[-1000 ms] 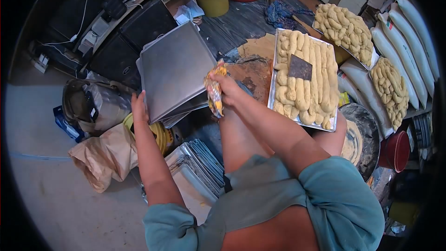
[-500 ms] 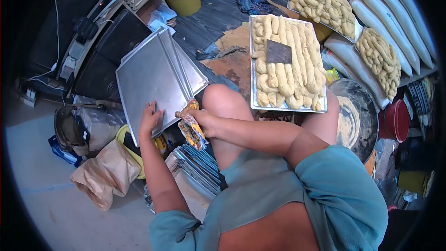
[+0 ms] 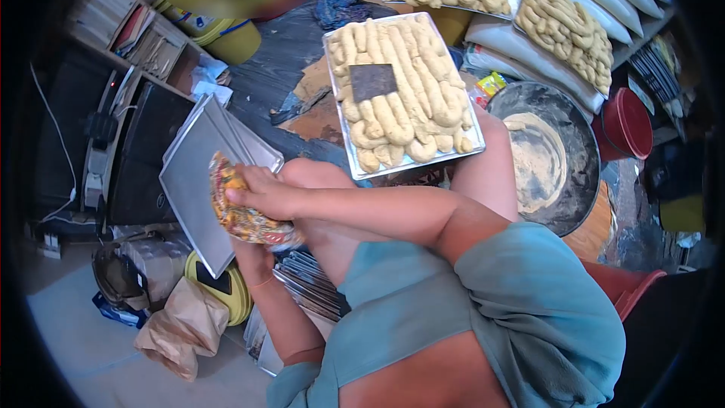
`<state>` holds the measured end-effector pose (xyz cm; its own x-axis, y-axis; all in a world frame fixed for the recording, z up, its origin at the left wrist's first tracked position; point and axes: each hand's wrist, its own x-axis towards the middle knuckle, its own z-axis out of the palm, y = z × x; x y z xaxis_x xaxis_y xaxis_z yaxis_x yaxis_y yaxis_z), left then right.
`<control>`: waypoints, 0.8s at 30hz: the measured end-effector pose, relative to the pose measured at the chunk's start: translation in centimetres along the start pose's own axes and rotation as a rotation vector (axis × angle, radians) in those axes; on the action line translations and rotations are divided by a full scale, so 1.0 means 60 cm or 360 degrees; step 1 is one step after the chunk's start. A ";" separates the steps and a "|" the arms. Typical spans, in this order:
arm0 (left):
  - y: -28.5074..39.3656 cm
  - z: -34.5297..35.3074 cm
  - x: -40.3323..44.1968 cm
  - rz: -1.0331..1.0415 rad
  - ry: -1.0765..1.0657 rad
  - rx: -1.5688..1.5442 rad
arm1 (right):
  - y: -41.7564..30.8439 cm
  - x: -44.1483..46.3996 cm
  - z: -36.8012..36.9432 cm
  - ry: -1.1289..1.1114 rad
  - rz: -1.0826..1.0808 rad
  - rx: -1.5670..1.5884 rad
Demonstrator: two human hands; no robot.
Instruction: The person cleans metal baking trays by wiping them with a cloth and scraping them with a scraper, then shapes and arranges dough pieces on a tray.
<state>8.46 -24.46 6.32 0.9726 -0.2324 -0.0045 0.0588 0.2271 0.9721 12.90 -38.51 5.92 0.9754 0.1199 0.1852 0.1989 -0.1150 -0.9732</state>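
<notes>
Our right hand (image 3: 264,193) is closed around a bunched, patterned cloth (image 3: 245,221), just in front of a bare metal tray (image 3: 192,189) that stands tilted, left of the dough tray (image 3: 474,140); whether cloth and metal touch, we cannot tell. Our left hand (image 3: 251,255) is mostly hidden beneath the cloth, near the bare metal tray's lower edge, so we cannot tell how far its fingers are spread or what they hold. If that hold is weak, a hard push with the cloth could tip the bare metal tray or send it sliding onto the stacked trays (image 3: 308,281) below and left of the dough tray. Our right forearm (image 3: 362,208) crosses below the dough tray's near edge; a wide swing could knock it, shifting the dough strips (image 3: 411,83) and the dark flat plate (image 3: 373,81) lying on them.
</notes>
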 end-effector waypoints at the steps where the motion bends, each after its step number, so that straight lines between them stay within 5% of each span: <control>1: 0.008 -0.017 0.011 -0.0032 0.0084 0.0072 | 0.017 0.009 -0.007 -0.0165 -0.0106 0.0290; 5: 0.084 -0.050 0.029 0.0243 0.0521 0.0088 | -0.004 -0.079 -0.125 -0.0613 -0.0259 -0.0075; 7: 0.076 -0.161 0.053 0.0309 0.0696 0.0247 | 0.025 -0.120 -0.187 -0.0656 -0.0425 -0.0020; 11: 0.037 -0.186 0.077 0.0199 0.1088 0.1086 | -0.016 -0.261 -0.371 -0.0492 0.0446 0.0420; 14: 0.023 -0.025 0.068 0.0464 0.0491 0.1558 | 0.025 -0.385 -0.489 0.0126 0.0354 0.0559; 18: -0.016 0.203 0.061 0.0209 -0.0605 0.1081 | 0.106 -0.575 -0.628 0.1158 0.0301 0.0942; 21: -0.022 0.376 0.051 0.0366 -0.1401 0.1495 | 0.243 -0.735 -0.690 0.1957 0.0881 0.0518; 24: -0.075 0.480 0.051 0.0642 -0.1762 0.1608 | 0.450 -0.938 -0.702 0.2159 0.1542 0.0564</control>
<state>4.69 -53.45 8.66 0.2133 -0.9769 0.0140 -0.7710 -0.1595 0.6166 -32.58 -89.91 -25.01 0.1298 -0.7422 -0.6575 -0.3189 0.5967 -0.7364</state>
